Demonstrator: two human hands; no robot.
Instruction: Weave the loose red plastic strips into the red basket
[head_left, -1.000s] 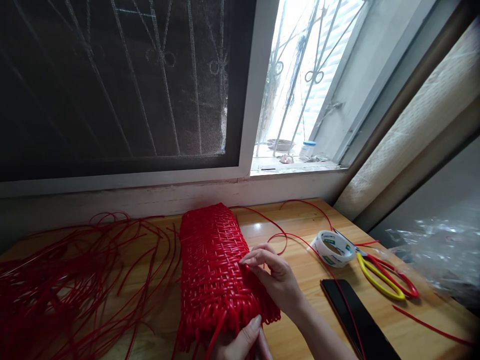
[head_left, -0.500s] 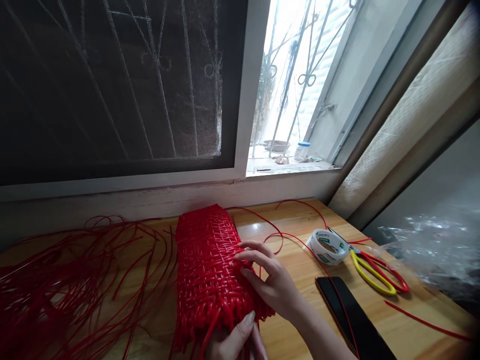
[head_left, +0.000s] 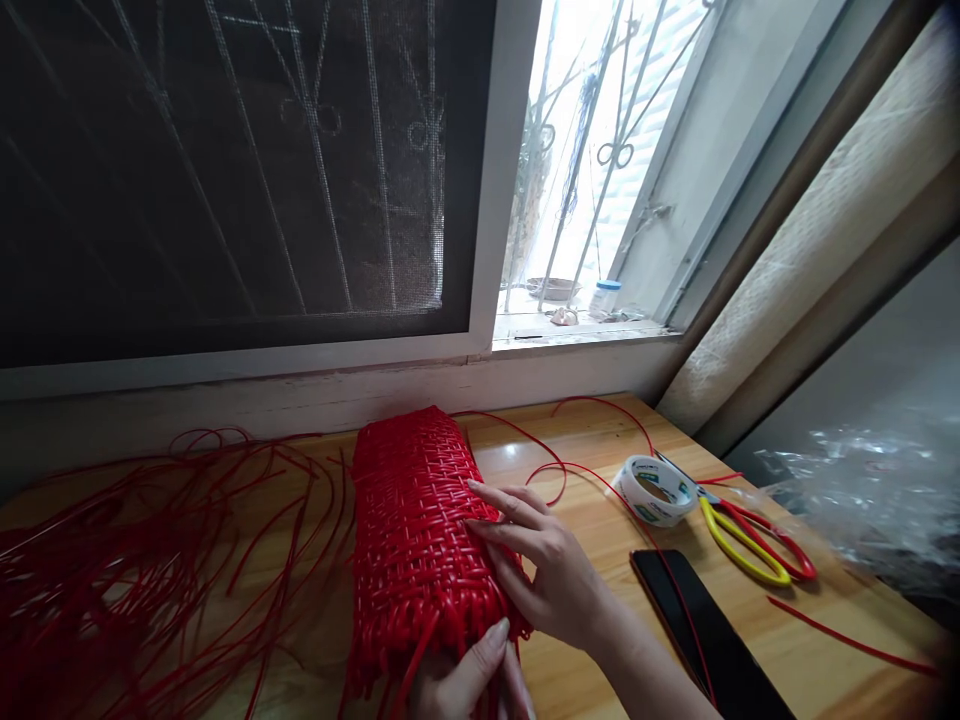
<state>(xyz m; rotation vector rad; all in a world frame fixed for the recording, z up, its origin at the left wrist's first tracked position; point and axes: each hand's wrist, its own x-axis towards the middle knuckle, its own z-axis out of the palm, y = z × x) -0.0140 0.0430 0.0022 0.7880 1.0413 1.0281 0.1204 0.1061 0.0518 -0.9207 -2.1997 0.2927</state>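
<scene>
A red woven plastic basket piece [head_left: 412, 520] lies lengthwise on the wooden table [head_left: 592, 445]. My right hand [head_left: 544, 565] rests against its right side with the fingers stretched out flat on the weave. At the bottom edge my left hand [head_left: 465, 680] grips the near end of the piece, thumb on top; most of that hand is out of frame. Loose red strands [head_left: 150, 570] fan out to the left of the weave. One thin red strand [head_left: 592, 475] loops across the table to the right.
A roll of white tape [head_left: 656, 490], yellow and red scissors [head_left: 750, 545] and a black phone [head_left: 697, 630] lie to the right. Crumpled clear plastic [head_left: 862, 500] sits at the far right. A wall and window sill [head_left: 300, 395] run behind the table.
My right hand went from pinching at the weave's right edge to lying flat along its side, slightly farther forward. The left hand kept its hold.
</scene>
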